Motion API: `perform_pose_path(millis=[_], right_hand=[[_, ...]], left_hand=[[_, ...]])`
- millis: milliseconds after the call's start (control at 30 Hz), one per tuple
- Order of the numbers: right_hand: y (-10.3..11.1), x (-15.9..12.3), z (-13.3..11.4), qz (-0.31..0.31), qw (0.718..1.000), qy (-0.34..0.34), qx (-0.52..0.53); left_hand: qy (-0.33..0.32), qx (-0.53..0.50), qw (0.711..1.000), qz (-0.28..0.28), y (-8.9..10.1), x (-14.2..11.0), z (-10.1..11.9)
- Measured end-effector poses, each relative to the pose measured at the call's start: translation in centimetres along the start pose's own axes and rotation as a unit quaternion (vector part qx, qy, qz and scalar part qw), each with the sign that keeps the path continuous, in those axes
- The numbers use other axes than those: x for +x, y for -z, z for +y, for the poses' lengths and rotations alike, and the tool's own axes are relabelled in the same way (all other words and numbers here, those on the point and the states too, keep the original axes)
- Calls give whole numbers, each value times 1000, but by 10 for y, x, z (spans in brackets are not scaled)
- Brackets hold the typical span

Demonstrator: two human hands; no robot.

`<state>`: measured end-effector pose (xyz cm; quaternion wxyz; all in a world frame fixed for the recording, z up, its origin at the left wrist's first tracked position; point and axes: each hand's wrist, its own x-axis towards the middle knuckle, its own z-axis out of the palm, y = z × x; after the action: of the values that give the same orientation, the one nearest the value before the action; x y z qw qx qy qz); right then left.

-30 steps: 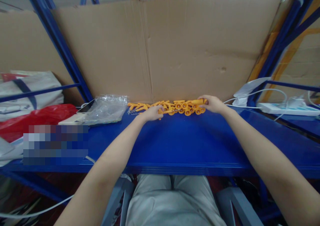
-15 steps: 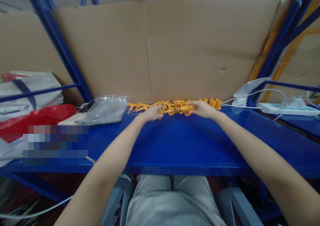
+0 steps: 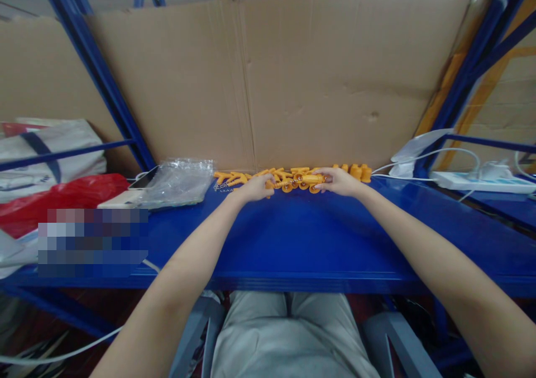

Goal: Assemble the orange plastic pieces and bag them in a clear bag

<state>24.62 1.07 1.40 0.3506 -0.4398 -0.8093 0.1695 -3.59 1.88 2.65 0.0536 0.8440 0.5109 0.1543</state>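
Note:
Both arms reach to the back of the blue shelf (image 3: 301, 233). My left hand (image 3: 256, 187) has its thumb and fingers closed on the left end of a long orange plastic piece (image 3: 313, 180). At its right end my right hand (image 3: 340, 183) grips the same piece, thumb below and fingers above. The piece spans the gap between my hands, thin at the left and thicker at the right. Orange branching parts (image 3: 232, 178) lie behind and left of my left hand, beside small silvery bits (image 3: 221, 187). Round orange parts (image 3: 314, 189) rest just below the held piece.
Orange cylindrical parts (image 3: 360, 173) stand right of my right hand. Clear plastic bags (image 3: 178, 182) and a red bag (image 3: 84, 196) lie at the left. A power strip (image 3: 481, 182) with white cables is at the right. A cardboard sheet (image 3: 335, 82) forms the back wall.
The orange piece between my hands has turned or shifted slightly. Both hands stay in nearly the same place.

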Motion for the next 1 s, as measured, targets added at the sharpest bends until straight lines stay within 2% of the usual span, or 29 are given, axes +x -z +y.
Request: perform_pose_path(millis=[100, 167, 433, 533, 667, 833, 1000], right_hand=[[-3, 1, 2, -27, 997, -8, 73], [-5, 2, 2, -34, 996, -15, 84], [-10, 3, -6, 23, 994, 36, -96], [-13, 2, -11, 25, 989, 56, -132], [-14, 2, -14, 30, 987, 65, -143], [-12, 1, -12, 20, 992, 67, -103], [-12, 0, -9, -25, 998, 35, 41]], left_hand=[[-4, -7, 1000, 1, -1, 1, 0], [-8, -15, 1000, 7, -1, 1, 0], [-25, -21, 999, 35, -1, -1, 9], [-47, -12, 997, 54, 1, -5, 17], [-36, -6, 996, 85, 2, -8, 24], [-56, -4, 993, 108, -1, -5, 23], [-79, 0, 990, 116, -3, -3, 20]])
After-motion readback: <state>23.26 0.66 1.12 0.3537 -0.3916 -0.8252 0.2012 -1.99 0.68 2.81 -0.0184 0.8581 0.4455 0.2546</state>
